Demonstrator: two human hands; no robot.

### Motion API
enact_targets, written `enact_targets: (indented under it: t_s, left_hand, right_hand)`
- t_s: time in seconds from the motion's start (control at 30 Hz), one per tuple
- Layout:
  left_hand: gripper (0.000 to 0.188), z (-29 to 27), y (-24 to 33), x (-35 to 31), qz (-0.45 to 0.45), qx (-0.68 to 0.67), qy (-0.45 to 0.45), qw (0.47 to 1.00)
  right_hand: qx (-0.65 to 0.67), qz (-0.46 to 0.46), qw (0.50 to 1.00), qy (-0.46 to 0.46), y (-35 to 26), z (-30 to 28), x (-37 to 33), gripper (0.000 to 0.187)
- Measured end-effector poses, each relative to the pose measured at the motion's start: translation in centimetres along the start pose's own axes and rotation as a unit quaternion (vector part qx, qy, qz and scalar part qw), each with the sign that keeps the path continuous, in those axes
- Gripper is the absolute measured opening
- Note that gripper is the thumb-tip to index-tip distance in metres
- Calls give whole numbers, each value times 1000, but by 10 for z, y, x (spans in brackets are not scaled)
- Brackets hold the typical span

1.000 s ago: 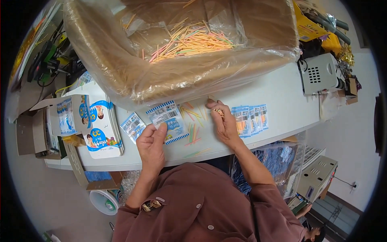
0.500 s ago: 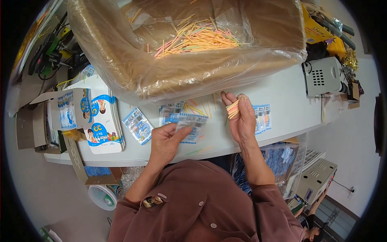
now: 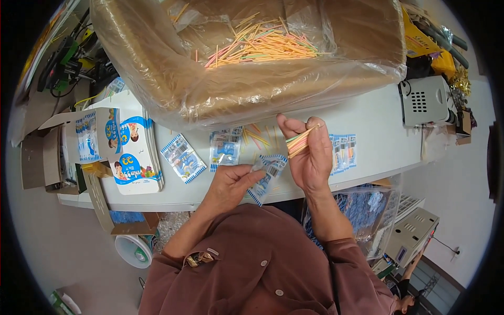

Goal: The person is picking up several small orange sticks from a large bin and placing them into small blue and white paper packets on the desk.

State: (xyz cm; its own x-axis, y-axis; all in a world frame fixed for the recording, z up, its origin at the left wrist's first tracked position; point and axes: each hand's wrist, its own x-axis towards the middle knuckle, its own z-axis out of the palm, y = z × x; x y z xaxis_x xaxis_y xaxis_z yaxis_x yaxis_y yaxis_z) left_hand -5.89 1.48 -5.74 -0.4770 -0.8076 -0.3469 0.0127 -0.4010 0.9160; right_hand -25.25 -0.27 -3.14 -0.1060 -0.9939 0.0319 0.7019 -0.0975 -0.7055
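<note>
Between the thumb and fingers of my left hand (image 3: 229, 185) is a small clear packet with blue-and-white printed ends (image 3: 268, 177), tilted toward the right. A bundle of thin coloured sticks, mostly yellow and pink (image 3: 298, 144), is gripped in my right hand (image 3: 315, 160). The bundle's lower ends are close to the packet's upper right corner; I cannot tell whether they touch. Past my left hand, another blue-and-white packet (image 3: 226, 147) lies on the table, and a further packet (image 3: 183, 158) lies to its left. Loose sticks (image 3: 255, 136) are scattered beyond the held packet.
A large carton lined with clear plastic (image 3: 220, 102) stands at the back, with a heap of sticks (image 3: 268, 44) inside. Printed flat cards (image 3: 137, 184) and an open cardboard box (image 3: 39, 163) are at left. More packets (image 3: 344, 152) lie right of my right hand.
The packet in my left hand has moved right and nearer to me, and it is tilted now. My right hand has shifted slightly left, bringing the sticks close to the packet.
</note>
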Motion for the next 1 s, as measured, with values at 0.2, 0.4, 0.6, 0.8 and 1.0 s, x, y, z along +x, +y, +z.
enact_targets:
  t_s: [0.2,0.4,0.6,0.8,1.0]
  left_hand:
    - [19,0,-1,0,-41,7,-57,997]
    - [18,2,1,1,-35,6,-46,998]
    - [19,7,0,0,-14,9,11,1000]
    - [21,9,-3,-1,-10,-7,34,999]
    - [21,9,0,0,-24,-50,32,998]
  right_hand:
    - [-40,30,999,19,2,14,-3,21]
    - [-122,39,992,-2,7,9,-11,17]
    - [-152,152,977,10,7,-2,-17,14]
    - [-128,93,987,25,12,-4,-19,14]
    - [-125,40,991,17,14,-5,-21,15]
